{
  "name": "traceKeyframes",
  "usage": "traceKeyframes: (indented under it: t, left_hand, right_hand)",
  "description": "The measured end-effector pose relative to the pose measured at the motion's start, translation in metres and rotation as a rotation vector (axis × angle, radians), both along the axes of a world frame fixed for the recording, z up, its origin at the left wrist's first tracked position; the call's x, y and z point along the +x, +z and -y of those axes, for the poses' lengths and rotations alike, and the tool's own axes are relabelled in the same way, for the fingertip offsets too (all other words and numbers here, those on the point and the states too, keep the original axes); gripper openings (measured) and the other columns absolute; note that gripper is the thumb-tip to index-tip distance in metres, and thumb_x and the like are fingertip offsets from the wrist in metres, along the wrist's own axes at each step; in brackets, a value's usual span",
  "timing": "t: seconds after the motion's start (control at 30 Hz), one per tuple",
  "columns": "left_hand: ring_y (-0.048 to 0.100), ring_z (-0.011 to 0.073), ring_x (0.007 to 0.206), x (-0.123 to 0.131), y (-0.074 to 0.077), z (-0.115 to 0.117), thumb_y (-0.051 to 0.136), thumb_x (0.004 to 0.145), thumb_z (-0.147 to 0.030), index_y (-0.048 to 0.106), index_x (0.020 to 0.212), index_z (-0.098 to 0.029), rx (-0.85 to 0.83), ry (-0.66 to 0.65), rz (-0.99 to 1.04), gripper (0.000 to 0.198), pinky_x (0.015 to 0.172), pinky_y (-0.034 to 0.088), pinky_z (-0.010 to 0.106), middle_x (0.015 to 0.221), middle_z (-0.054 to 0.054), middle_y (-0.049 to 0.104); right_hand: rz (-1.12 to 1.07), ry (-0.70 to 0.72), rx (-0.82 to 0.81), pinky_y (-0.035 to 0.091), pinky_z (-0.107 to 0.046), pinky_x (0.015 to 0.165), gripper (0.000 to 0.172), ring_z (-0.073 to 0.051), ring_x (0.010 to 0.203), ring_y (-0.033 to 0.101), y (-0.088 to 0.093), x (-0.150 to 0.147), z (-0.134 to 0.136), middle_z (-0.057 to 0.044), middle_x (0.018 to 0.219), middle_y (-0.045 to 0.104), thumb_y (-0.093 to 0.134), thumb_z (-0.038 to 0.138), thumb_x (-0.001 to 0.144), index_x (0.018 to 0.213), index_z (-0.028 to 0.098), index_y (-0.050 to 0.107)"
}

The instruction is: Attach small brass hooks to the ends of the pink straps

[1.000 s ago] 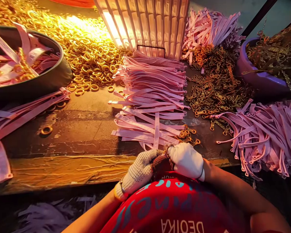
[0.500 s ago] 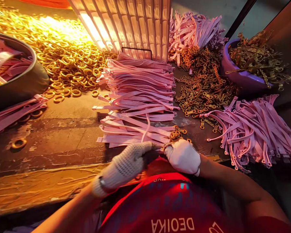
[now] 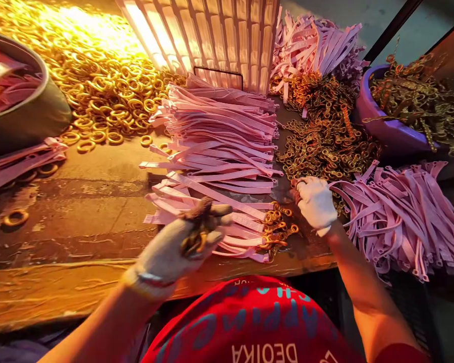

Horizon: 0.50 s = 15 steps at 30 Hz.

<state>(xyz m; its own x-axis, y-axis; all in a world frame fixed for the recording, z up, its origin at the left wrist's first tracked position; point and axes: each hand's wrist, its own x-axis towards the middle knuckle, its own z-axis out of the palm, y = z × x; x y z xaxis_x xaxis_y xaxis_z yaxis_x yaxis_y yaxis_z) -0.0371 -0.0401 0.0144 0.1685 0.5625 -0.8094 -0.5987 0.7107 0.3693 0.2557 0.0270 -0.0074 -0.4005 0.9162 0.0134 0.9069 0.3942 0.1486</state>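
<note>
My left hand (image 3: pixel 183 242), in a white glove with dark-stained fingertips, is turned palm up over the near straps. Several small brass metal links (image 3: pixel 194 242) lie in its palm under half-curled fingers. My right hand (image 3: pixel 316 204), also gloved, is at the near edge of a heap of brass links (image 3: pixel 325 146). Its fingers are bent together; whether anything is between them is hidden. Between my hands lie pink straps (image 3: pixel 245 220), with brass links (image 3: pixel 280 224) clustered at their right ends. Farther back, more pink straps (image 3: pixel 219 126) are stacked in a row.
Brass rings (image 3: pixel 106 96) spread across the back left, beside a round bin (image 3: pixel 56 108). A ribbed translucent panel (image 3: pixel 215 40) stands behind the strap row. On the right are a purple tub (image 3: pixel 389 128) of brass links and a loose pile of pink straps (image 3: pixel 408 217).
My hands have parted from the strap end they were working together. My right hand moved right and away to the link heap; my left drew back left and turned palm up. The view shifted slightly.
</note>
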Motion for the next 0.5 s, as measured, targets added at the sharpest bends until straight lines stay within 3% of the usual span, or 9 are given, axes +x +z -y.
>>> traceKeyframes:
  t: [0.1,0.2,0.3,0.37,0.5]
  left_hand:
    - [0.063,0.0147,0.044,0.025,-0.016,-0.011,0.033,0.104,-0.039,0.069,0.104,-0.007,0.017,-0.112,0.214,0.048,0.030,0.040,0.017,0.079,0.016,0.075]
    - [0.061,0.0136,0.045,0.035,-0.030,-0.009,0.047,0.098,-0.044,0.071,0.106,-0.007,0.107,-0.169,0.313,0.045,0.030,0.032,0.017,0.088,0.018,0.076]
    - [0.060,0.0116,0.049,0.033,-0.035,-0.003,0.065,0.085,-0.030,0.073,0.107,-0.011,0.151,-0.211,0.302,0.031,0.038,0.039,0.018,0.090,0.014,0.076]
    - [0.055,0.0087,0.049,0.030,-0.033,0.001,0.070,0.078,-0.023,0.073,0.110,-0.013,0.204,-0.268,0.273,0.034,0.040,0.038,0.018,0.092,0.012,0.076]
    - [0.051,0.0056,0.050,0.027,-0.025,0.007,0.077,0.076,-0.024,0.066,0.119,-0.014,0.341,-0.320,0.158,0.046,0.040,0.031,0.017,0.099,0.011,0.074]
  right_hand:
    - [0.137,-0.019,-0.013,0.038,-0.040,0.090,0.019,-0.031,0.106,0.057,-0.014,0.007,-0.034,-0.017,0.110,0.069,0.059,0.009,0.082,0.099,0.012,0.067]
    - [0.169,-0.009,0.014,0.039,-0.040,0.084,0.016,-0.030,0.095,0.058,-0.023,0.010,-0.041,-0.017,0.100,0.068,0.057,0.007,0.081,0.093,0.013,0.065]
    - [0.147,0.009,0.068,0.040,-0.041,0.083,0.018,-0.031,0.093,0.058,-0.024,0.009,-0.029,-0.018,0.095,0.067,0.053,0.005,0.082,0.091,0.013,0.065]
    - [0.048,-0.001,0.103,0.042,-0.040,0.083,0.023,-0.030,0.094,0.059,-0.023,0.004,-0.015,-0.019,0.098,0.067,0.049,0.003,0.083,0.094,0.011,0.067]
    - [-0.265,0.087,-0.044,0.047,-0.033,0.087,0.039,-0.024,0.096,0.061,-0.025,-0.024,0.013,-0.014,0.103,0.069,0.046,0.001,0.080,0.112,0.011,0.066]
